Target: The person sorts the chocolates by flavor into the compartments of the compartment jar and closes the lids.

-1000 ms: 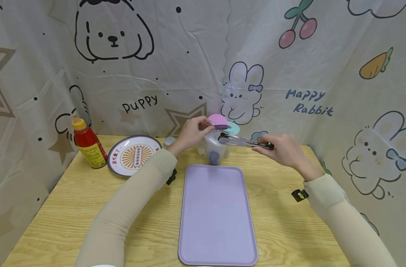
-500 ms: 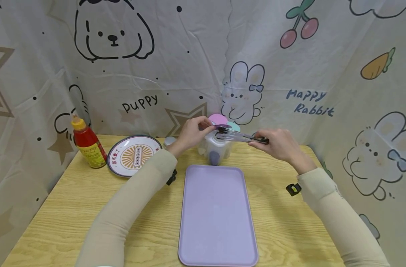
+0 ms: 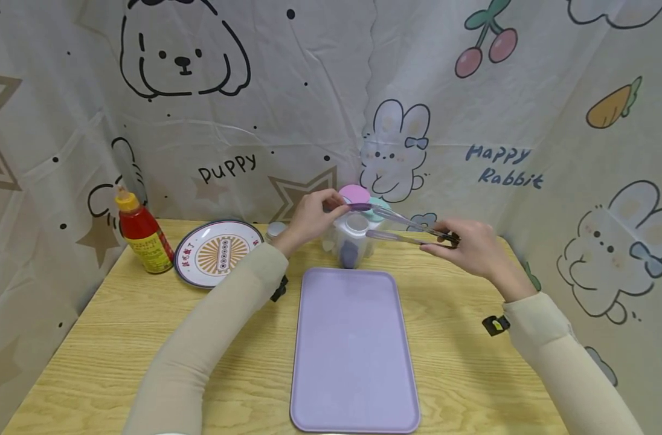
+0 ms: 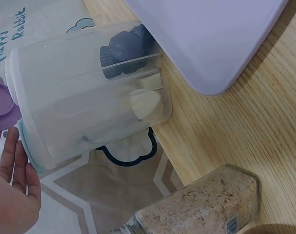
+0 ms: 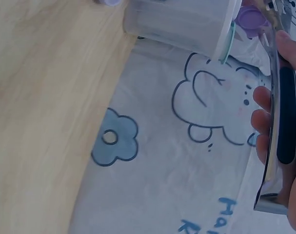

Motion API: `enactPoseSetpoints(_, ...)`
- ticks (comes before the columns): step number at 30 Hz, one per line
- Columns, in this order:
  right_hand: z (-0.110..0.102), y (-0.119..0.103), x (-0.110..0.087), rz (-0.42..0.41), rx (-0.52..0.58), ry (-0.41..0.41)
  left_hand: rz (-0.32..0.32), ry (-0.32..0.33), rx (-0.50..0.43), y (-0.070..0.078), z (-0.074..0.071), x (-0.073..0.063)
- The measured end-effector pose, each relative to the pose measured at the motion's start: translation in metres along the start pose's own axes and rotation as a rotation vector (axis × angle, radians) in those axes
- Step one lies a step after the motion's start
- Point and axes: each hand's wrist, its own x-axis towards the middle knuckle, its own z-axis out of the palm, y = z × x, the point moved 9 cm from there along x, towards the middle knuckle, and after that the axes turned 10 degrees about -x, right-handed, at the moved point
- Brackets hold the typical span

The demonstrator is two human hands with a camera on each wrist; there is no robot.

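Observation:
At the table's back stands a clear divided canister point(image 3: 365, 246) with pink, mint and purple flip lids. My left hand point(image 3: 310, 219) pinches the raised purple lid point(image 3: 359, 207) at its edge, and a round opening shows below it. My right hand point(image 3: 469, 246) grips metal tongs point(image 3: 401, 219), their arms spread apart over the canister top. One arm's tip overlaps the lids; the other is at the opening's right side. Through the canister wall, the left wrist view shows dark blue-grey pieces point(image 4: 126, 48) in one compartment and pale pieces point(image 4: 147, 103) in another.
A lilac tray point(image 3: 355, 350) lies in front of the canister. To the left are a patterned plate point(image 3: 186, 263) and a red squeeze bottle point(image 3: 146, 235) with a yellow cap. Beside the left wrist stands a jar point(image 4: 201, 202) of pinkish grains. A printed curtain point(image 3: 309, 121) hangs behind.
The tongs moved left over the canister with their arms together, then drew slightly back right and spread apart. My left hand stays at the purple lid.

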Motion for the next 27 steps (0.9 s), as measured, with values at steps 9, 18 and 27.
enactPoseSetpoints(9,0.019,0.028,-0.040,0.174,0.046,0.008,-0.017,-0.007,0.001,-0.001,0.001,-0.002)
enactPoseSetpoints(18,0.055,0.047,-0.072,0.351,0.106,-0.104,-0.028,-0.011,-0.007,-0.001,0.001,-0.002)
enactPoseSetpoints(27,0.090,0.075,-0.094,0.491,0.111,-0.253,-0.026,-0.013,-0.014,0.000,0.001,-0.001)
